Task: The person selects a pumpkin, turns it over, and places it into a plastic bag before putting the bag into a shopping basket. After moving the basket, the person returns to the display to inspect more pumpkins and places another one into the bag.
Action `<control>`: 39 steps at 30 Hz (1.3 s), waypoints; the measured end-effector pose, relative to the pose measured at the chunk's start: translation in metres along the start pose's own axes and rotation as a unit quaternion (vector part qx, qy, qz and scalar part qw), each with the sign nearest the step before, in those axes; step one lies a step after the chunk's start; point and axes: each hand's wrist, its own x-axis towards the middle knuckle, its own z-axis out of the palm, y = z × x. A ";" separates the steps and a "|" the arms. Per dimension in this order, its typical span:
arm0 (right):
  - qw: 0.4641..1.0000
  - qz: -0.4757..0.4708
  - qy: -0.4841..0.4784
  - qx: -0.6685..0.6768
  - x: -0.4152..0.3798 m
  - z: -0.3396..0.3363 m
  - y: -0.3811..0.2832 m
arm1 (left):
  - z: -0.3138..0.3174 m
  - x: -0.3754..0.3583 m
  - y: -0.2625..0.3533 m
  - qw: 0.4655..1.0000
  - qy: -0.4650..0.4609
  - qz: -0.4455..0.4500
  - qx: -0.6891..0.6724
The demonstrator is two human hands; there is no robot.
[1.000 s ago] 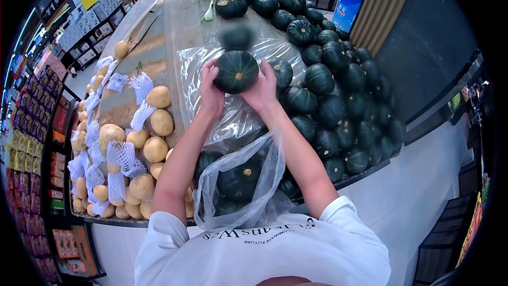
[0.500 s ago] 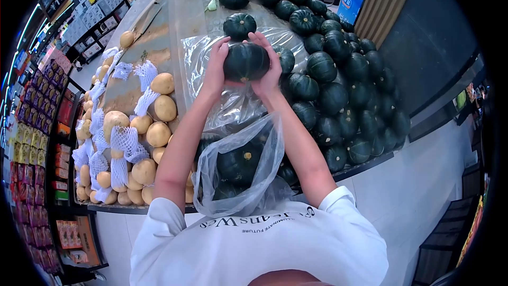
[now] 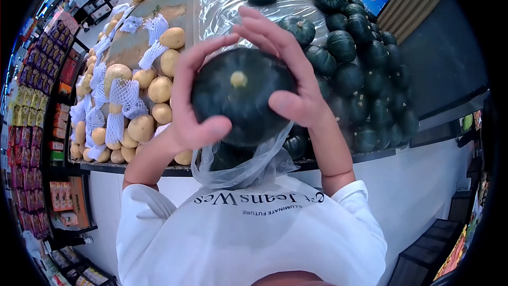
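Between my two hands is a dark green kabocha pumpkin (image 3: 246, 106), its pale stem turned up toward me. My left hand (image 3: 185, 95) curves around its left side, thumb on the near face. Around the right side my right hand (image 3: 304, 87) grips it, with the fingers over the far edge. Just below the pumpkin, a clear plastic bag (image 3: 233, 177) lies against the display edge, its mouth partly hidden by the pumpkin. Under that bag another dark green pumpkin shows only in part.
Many green pumpkins (image 3: 349, 77) are heaped to the right. Pale yellow melons (image 3: 160, 90), some in white foam nets (image 3: 127, 98), lie to the left. Clear plastic sheeting (image 3: 227, 21) covers part of the sloped stand. Packaged goods (image 3: 32, 143) fill shelves at far left.
Both hands have brought the pumpkin off the display and closer to me, above the plastic bag. Its stem now faces up, and the camera view has shifted.
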 end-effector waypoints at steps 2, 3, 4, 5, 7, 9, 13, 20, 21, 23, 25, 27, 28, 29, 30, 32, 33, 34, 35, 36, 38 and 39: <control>1.000 0.028 -0.012 0.006 -0.017 0.014 -0.004 | -0.005 -0.027 -0.012 0.990 -0.064 0.096 0.077; 0.999 0.023 -0.026 0.013 -0.024 0.019 -0.002 | -0.006 -0.041 -0.013 0.981 -0.084 0.119 0.130; 0.999 0.019 -0.039 0.021 -0.032 0.024 0.000 | -0.005 -0.054 -0.017 0.982 -0.074 0.122 0.125; 0.997 -0.010 -0.075 -0.027 -0.036 0.024 0.001 | -0.003 -0.067 -0.019 0.983 -0.064 0.126 0.120; 0.996 -0.002 -0.085 -0.013 -0.046 0.034 0.005 | 0.003 -0.085 -0.022 0.987 -0.035 0.131 0.081; 0.996 0.016 -0.088 0.016 -0.051 0.043 0.007 | -0.002 -0.096 -0.021 0.983 -0.051 0.127 0.120; 0.991 0.062 -0.117 -0.004 -0.060 0.054 0.015 | -0.015 -0.121 -0.024 0.979 -0.057 0.052 0.186; 0.991 0.089 -0.095 -0.021 -0.061 0.066 0.029 | -0.021 -0.135 -0.041 0.990 0.008 0.000 0.143; 0.991 0.086 -0.099 -0.039 -0.061 0.067 0.030 | -0.023 -0.138 -0.039 0.990 0.010 -0.055 0.127; 0.988 0.081 -0.107 -0.077 -0.061 0.071 0.030 | -0.028 -0.144 -0.034 0.981 0.017 -0.165 0.095; 0.983 0.083 -0.108 -0.126 -0.062 0.074 0.031 | -0.034 -0.147 -0.038 0.977 0.030 -0.189 0.095; 0.975 0.094 -0.107 -0.169 -0.062 0.076 0.030 | -0.042 -0.151 -0.043 0.978 0.010 -0.173 0.113; 0.975 0.089 -0.105 -0.176 -0.063 0.075 0.031 | -0.045 -0.152 -0.046 0.980 -0.010 -0.155 0.124; 0.974 0.085 -0.102 -0.183 -0.064 0.073 0.033 | -0.048 -0.154 -0.046 0.981 -0.029 -0.138 0.137; 0.973 0.081 -0.100 -0.189 -0.066 0.070 0.035 | -0.045 -0.152 -0.045 0.983 -0.005 -0.119 0.142; 0.977 0.074 -0.071 -0.186 -0.070 0.063 0.038 | -0.031 -0.145 -0.042 0.984 0.042 -0.080 0.151; 0.977 0.066 -0.052 -0.195 -0.071 0.061 0.038 | -0.027 -0.145 -0.042 0.986 0.067 -0.095 0.123; 0.975 0.040 -0.030 -0.218 -0.072 0.059 0.036 | -0.021 -0.147 -0.041 0.985 0.093 -0.109 0.094; 0.970 0.015 -0.007 -0.241 -0.073 0.057 0.033 | -0.015 -0.150 -0.039 0.983 0.118 -0.124 0.065; 0.964 -0.011 0.016 -0.263 -0.074 0.056 0.031 | -0.008 -0.149 -0.032 0.971 0.147 -0.179 0.064; 0.952 -0.042 0.058 -0.296 -0.079 0.053 0.027 | -0.003 -0.152 -0.035 0.963 0.188 -0.191 0.042; 0.945 -0.056 0.079 -0.312 -0.083 0.051 0.024 | -0.001 -0.154 -0.037 0.958 0.208 -0.197 0.031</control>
